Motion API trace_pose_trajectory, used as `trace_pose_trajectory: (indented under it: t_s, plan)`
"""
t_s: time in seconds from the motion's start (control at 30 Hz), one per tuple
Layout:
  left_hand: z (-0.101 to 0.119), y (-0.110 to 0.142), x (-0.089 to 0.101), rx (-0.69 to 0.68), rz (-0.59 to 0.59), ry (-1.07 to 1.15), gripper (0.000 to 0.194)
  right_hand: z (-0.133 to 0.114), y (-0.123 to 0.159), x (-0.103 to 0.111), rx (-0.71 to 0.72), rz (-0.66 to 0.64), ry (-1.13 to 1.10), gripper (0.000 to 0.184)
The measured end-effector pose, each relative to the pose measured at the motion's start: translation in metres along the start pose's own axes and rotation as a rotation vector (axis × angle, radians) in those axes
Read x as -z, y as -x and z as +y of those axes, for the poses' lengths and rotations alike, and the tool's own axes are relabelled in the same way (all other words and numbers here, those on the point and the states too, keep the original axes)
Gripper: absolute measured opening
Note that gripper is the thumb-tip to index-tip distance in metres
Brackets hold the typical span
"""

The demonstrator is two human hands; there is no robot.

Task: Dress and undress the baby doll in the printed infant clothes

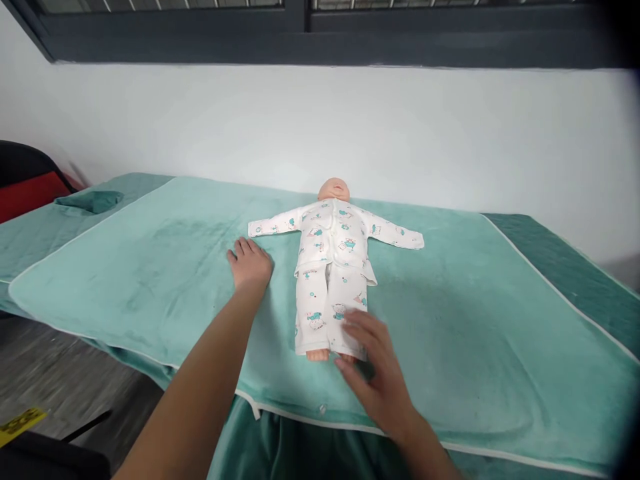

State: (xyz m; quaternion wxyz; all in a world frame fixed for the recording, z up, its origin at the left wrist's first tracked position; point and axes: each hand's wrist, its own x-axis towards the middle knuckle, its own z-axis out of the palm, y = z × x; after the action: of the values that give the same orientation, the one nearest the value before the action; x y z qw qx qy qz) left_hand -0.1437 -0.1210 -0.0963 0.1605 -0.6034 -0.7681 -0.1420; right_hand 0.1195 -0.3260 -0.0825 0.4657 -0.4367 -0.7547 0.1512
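A baby doll in white printed pyjamas lies on its back on a light green towel, head toward the wall, arms spread. My left hand rests flat and open on the towel, just left of the doll's waist. My right hand hovers open, fingers spread, over the doll's feet and the lower trouser leg; it is a little blurred.
The towel covers a table draped in darker green cloth, with a white wall behind. A small folded green cloth lies at the far left. A black and red chair stands at the left edge.
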Motion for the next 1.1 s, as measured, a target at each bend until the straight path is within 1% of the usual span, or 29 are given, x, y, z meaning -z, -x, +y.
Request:
trace_pose_trajectory:
  t_s: [0.07, 0.13, 0.23, 0.27, 0.33, 0.47, 0.53, 0.7, 0.77, 0.87, 1.0, 1.1]
  plan:
    - [0.0, 0.005, 0.001, -0.015, 0.015, 0.004, 0.061, -0.012, 0.002, -0.008, 0.03, -0.071, 0.103, 0.042]
    - [-0.001, 0.006, 0.002, -0.027, 0.027, 0.018, 0.061, -0.018, -0.003, -0.015, 0.009, -0.098, 0.189, 0.034]
    - [-0.002, 0.005, 0.004, -0.031, 0.048, 0.028, 0.059, -0.02, -0.012, -0.023, -0.015, -0.027, 0.232, 0.017]
    - [-0.002, 0.005, 0.004, -0.028, 0.052, 0.027, 0.058, -0.021, -0.014, -0.026, -0.015, -0.004, 0.234, 0.014]
    - [-0.001, 0.004, 0.005, -0.022, 0.052, 0.026, 0.056, -0.023, -0.016, -0.03, -0.015, 0.021, 0.232, 0.016]
    - [-0.001, 0.003, 0.007, -0.019, 0.045, 0.069, 0.054, -0.03, -0.014, -0.037, -0.041, 0.02, 0.232, 0.017]
    - [-0.001, 0.004, 0.008, -0.021, 0.046, 0.089, 0.052, -0.035, -0.013, -0.038, -0.043, 0.026, 0.22, 0.017]
    - [-0.001, 0.004, 0.007, -0.031, 0.058, 0.082, 0.051, -0.045, -0.015, -0.031, -0.011, 0.103, 0.204, 0.012]
    - [-0.002, 0.004, 0.007, -0.038, 0.063, 0.074, 0.05, -0.047, -0.017, -0.029, -0.017, 0.08, 0.202, 0.012]
    - [-0.002, 0.004, 0.008, -0.04, 0.064, 0.051, 0.049, -0.047, -0.016, -0.028, -0.009, 0.037, 0.187, 0.014]
    - [-0.002, 0.004, 0.008, -0.037, 0.061, 0.044, 0.047, -0.045, -0.013, -0.03, 0.003, 0.102, 0.162, 0.015]
    - [-0.002, 0.004, 0.007, -0.031, 0.052, 0.071, 0.048, -0.045, -0.013, -0.031, -0.011, 0.104, 0.17, 0.01]
